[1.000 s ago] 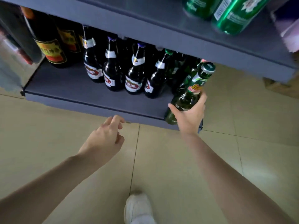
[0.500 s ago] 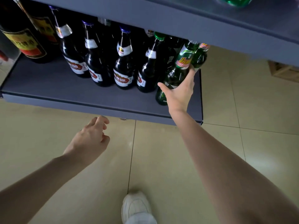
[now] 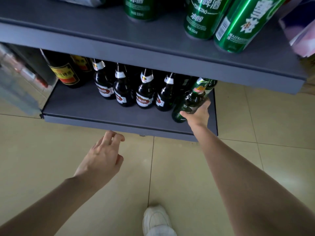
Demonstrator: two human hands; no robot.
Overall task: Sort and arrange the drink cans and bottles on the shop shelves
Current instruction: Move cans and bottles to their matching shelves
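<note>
My right hand (image 3: 197,114) grips a green glass bottle (image 3: 190,99) that stands tilted at the right end of the lower grey shelf (image 3: 95,109). Its neck leans back under the upper shelf. To its left stands a row of dark beer bottles (image 3: 144,92) with red and white labels. Further left are larger dark bottles (image 3: 65,73) with yellow and red labels. My left hand (image 3: 104,155) hovers in front of the shelf edge, fingers loosely apart, holding nothing. Green cans (image 3: 202,16) stand on the upper shelf (image 3: 153,48).
A beige tiled floor (image 3: 187,167) lies below the shelves. My white shoe (image 3: 157,220) shows at the bottom. A pink and white package (image 3: 301,26) sits at the upper shelf's right end. A blurred transparent fixture (image 3: 15,86) stands at the left.
The bottle in my right hand went from the shelf's front edge further in, beside the dark bottles. My view tilted up, showing the cans again. My left hand stayed in front of the shelf.
</note>
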